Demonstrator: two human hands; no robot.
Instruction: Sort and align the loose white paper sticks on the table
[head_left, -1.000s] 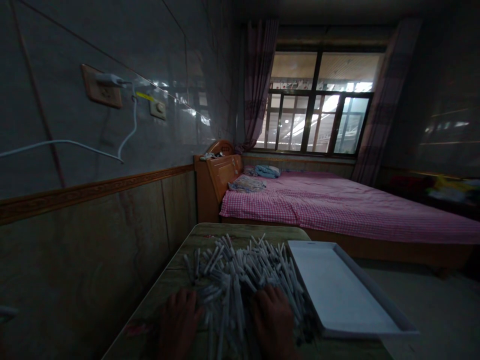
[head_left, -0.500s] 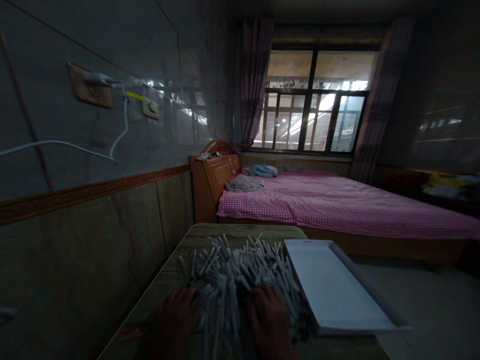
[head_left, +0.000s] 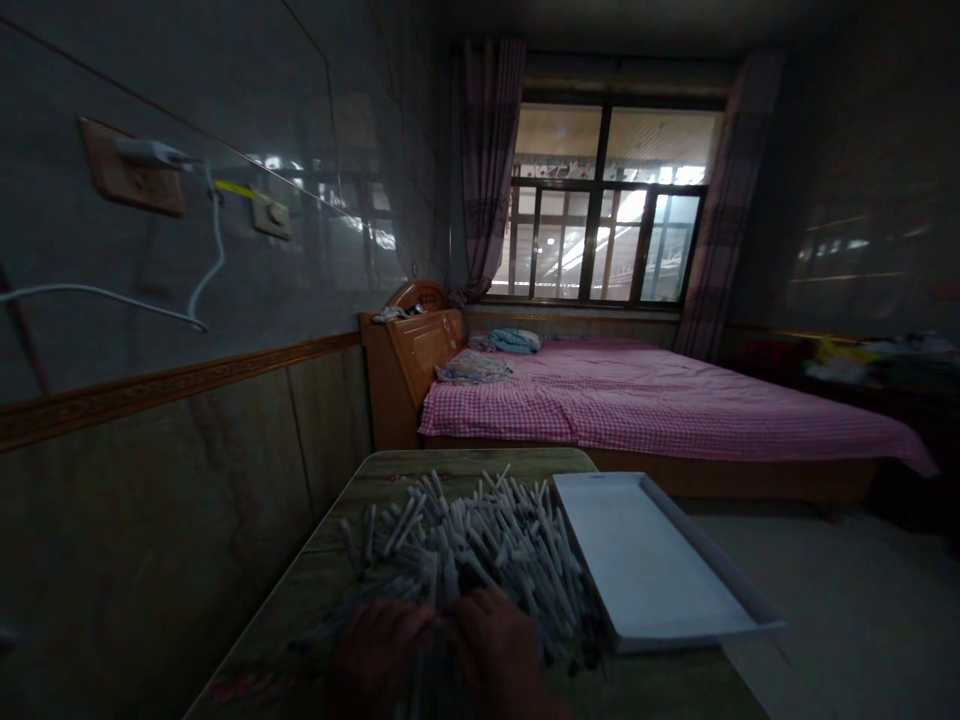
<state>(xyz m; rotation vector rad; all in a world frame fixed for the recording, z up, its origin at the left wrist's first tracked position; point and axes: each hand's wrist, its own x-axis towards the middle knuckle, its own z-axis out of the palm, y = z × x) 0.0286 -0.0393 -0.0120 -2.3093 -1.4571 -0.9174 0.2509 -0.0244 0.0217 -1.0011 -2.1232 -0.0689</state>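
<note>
A loose heap of slim, pale pen-like sticks (head_left: 517, 540), a few with dark ends, covers the middle of the small green-patterned table (head_left: 300, 590). At the near side of this heap, my left hand (head_left: 381, 648) has its fingers curled over some of the sticks. Close beside it, my right hand (head_left: 495, 645) is curled around sticks from the other side. Between the two hands, several sticks are pressed together. Dim light and blur hide the fingertips and the exact number held. Right of the heap lies a shallow white tray (head_left: 652, 570) with low walls, partly past the table edge.
A tiled wall (head_left: 225, 500) runs along the left, with a socket (head_left: 131, 165), a plugged-in charger and its white cable (head_left: 105, 290). Beyond the table stands a bed (head_left: 637, 400) with a pink checked sheet and wooden headboard (head_left: 412, 350). A curtained window is behind it.
My hands have moved closer together and closed in on the sticks between them. The view has turned slightly right, so the room sits further left.
</note>
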